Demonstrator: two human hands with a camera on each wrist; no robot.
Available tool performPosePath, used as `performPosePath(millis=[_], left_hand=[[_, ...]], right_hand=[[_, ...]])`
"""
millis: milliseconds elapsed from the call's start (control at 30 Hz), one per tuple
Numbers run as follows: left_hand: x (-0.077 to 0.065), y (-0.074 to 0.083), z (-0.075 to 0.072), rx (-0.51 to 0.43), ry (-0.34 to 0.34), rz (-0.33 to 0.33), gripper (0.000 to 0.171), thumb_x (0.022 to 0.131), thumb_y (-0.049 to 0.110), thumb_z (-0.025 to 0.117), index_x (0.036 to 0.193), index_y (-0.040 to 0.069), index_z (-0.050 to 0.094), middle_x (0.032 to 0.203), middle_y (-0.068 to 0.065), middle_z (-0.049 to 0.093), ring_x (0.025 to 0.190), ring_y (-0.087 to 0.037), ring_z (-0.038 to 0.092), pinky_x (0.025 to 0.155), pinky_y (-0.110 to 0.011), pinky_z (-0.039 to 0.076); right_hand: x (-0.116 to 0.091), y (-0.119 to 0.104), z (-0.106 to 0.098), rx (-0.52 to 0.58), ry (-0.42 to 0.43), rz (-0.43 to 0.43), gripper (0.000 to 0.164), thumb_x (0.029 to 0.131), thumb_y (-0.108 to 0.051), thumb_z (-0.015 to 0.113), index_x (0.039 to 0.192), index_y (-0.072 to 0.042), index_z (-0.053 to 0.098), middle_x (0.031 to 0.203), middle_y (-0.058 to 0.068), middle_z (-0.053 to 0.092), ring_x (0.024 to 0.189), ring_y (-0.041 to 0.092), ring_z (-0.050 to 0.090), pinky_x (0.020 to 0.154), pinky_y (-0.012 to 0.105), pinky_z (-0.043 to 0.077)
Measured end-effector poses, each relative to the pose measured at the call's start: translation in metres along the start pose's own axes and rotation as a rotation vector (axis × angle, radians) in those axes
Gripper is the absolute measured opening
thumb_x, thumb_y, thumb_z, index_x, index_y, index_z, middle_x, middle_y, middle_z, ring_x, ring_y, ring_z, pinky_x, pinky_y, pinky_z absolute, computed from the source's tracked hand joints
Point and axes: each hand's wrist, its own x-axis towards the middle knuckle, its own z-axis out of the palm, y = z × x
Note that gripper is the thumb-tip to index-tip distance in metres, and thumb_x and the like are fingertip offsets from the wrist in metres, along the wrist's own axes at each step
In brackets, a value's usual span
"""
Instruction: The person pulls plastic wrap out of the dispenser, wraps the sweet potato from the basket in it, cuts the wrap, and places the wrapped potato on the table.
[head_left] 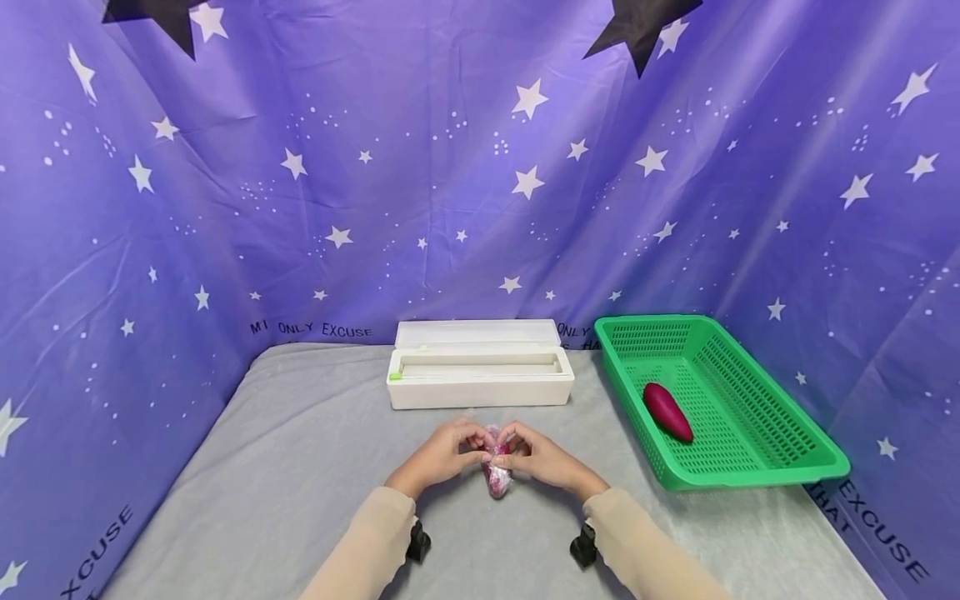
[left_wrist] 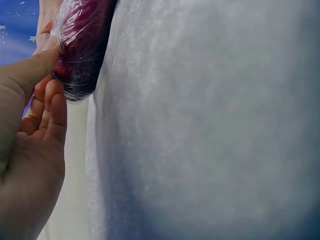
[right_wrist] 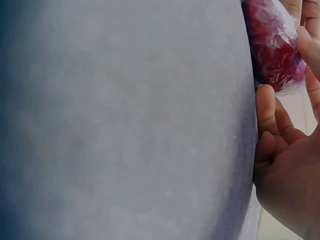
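A reddish-purple sweet potato (head_left: 497,485) in crinkled clear cling film lies on the grey cloth at the front middle, its length pointing toward me. From one side my left hand (head_left: 450,452) pinches it between thumb and fingers. My right hand (head_left: 546,457) does the same from the other side, and the two thumbs come close together over its top. In the left wrist view the film shines on the sweet potato (left_wrist: 86,37) beside the thumb. The right wrist view shows the film bunched round the lower end of the sweet potato (right_wrist: 275,50), with curled fingers below.
Behind the hands stands a white cling film dispenser (head_left: 480,394), its translucent lid (head_left: 477,333) raised and a green piece at its left end. To the right is a green plastic basket (head_left: 750,479) holding one unwrapped sweet potato (head_left: 667,412). A purple star-patterned curtain (head_left: 450,192) encloses the table.
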Motion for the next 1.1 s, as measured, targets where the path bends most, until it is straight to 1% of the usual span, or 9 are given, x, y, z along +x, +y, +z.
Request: performPosePath(millis=[133, 300, 500, 633, 733, 867, 967, 1033, 1100], left_hand=[[-0.001, 0.0, 0.001, 0.062, -0.018, 0.037, 0.007, 0.093, 0.016, 0.072, 0.099, 0.014, 0.07, 0.097, 0.004, 0.057, 0.09, -0.011, 0.055, 0.08, -0.026, 0.051], [-0.002, 0.0, 0.002, 0.121, -0.024, 0.076, 0.003, 0.096, 0.018, 0.069, 0.097, 0.015, 0.07, 0.097, 0.005, 0.057, 0.091, -0.01, 0.054, 0.081, -0.026, 0.049], [-0.003, 0.003, 0.0, 0.142, -0.03, 0.034, 0.006, 0.097, 0.022, 0.069, 0.096, 0.016, 0.07, 0.094, 0.007, 0.056, 0.087, -0.007, 0.053, 0.078, -0.025, 0.049], [-0.003, 0.005, -0.001, 0.148, -0.027, 0.016, 0.006, 0.097, 0.02, 0.069, 0.095, 0.014, 0.07, 0.092, 0.008, 0.056, 0.085, -0.006, 0.053, 0.077, -0.024, 0.049], [-0.004, 0.008, -0.002, 0.131, -0.019, -0.008, 0.008, 0.094, 0.022, 0.071, 0.094, 0.014, 0.07, 0.091, 0.007, 0.057, 0.084, -0.006, 0.054, 0.076, -0.024, 0.049], [-0.002, 0.01, -0.001, 0.135, -0.015, -0.034, 0.022, 0.086, 0.034, 0.08, 0.093, 0.017, 0.069, 0.09, 0.006, 0.057, 0.083, -0.007, 0.053, 0.075, -0.023, 0.048], [0.0, 0.01, 0.0, 0.147, -0.016, -0.033, 0.03, 0.08, 0.039, 0.085, 0.091, 0.017, 0.067, 0.088, 0.006, 0.056, 0.081, -0.007, 0.052, 0.075, -0.023, 0.048], [0.001, 0.009, 0.001, 0.151, -0.019, -0.031, 0.028, 0.08, 0.037, 0.085, 0.09, 0.018, 0.067, 0.088, 0.006, 0.056, 0.081, -0.006, 0.052, 0.074, -0.022, 0.048], [0.002, 0.008, 0.001, 0.153, -0.027, -0.034, 0.027, 0.08, 0.037, 0.085, 0.09, 0.019, 0.067, 0.088, 0.007, 0.056, 0.081, -0.006, 0.051, 0.074, -0.022, 0.047]], right_hand=[[0.0, 0.002, 0.0, 0.01, 0.007, -0.02, 0.019, 0.094, -0.019, 0.072, 0.107, -0.012, 0.06, 0.1, 0.007, 0.062, 0.086, 0.021, 0.056, 0.072, 0.029, 0.047], [-0.001, 0.004, 0.003, 0.033, 0.001, -0.052, 0.011, 0.095, -0.017, 0.069, 0.097, -0.009, 0.062, 0.1, 0.004, 0.063, 0.088, 0.02, 0.057, 0.077, 0.03, 0.047], [0.0, 0.005, 0.003, 0.048, 0.007, -0.064, 0.011, 0.094, -0.016, 0.071, 0.094, -0.008, 0.064, 0.096, 0.003, 0.063, 0.084, 0.016, 0.056, 0.073, 0.026, 0.047], [0.0, 0.005, 0.003, 0.061, 0.008, -0.075, 0.01, 0.095, -0.015, 0.07, 0.094, -0.007, 0.065, 0.096, 0.005, 0.063, 0.084, 0.015, 0.056, 0.073, 0.025, 0.047], [0.0, 0.004, 0.003, 0.067, 0.0, -0.067, 0.011, 0.099, -0.018, 0.064, 0.097, -0.007, 0.065, 0.092, 0.004, 0.062, 0.081, 0.014, 0.055, 0.071, 0.024, 0.046], [-0.002, 0.0, 0.0, 0.06, -0.033, -0.018, 0.022, 0.107, -0.024, 0.051, 0.101, -0.007, 0.064, 0.087, 0.001, 0.057, 0.074, 0.014, 0.051, 0.066, 0.024, 0.044], [-0.003, -0.003, -0.005, 0.027, -0.081, 0.013, 0.027, 0.109, -0.029, 0.043, 0.105, -0.009, 0.061, 0.092, 0.001, 0.06, 0.081, 0.016, 0.055, 0.073, 0.028, 0.046], [-0.004, -0.005, -0.01, -0.001, -0.109, 0.03, 0.026, 0.11, -0.03, 0.04, 0.11, -0.011, 0.058, 0.1, 0.003, 0.061, 0.09, 0.018, 0.059, 0.08, 0.032, 0.047], [-0.004, -0.006, -0.014, -0.016, -0.127, 0.053, 0.025, 0.11, -0.032, 0.038, 0.116, -0.012, 0.052, 0.105, 0.007, 0.063, 0.093, 0.021, 0.063, 0.082, 0.036, 0.049]])
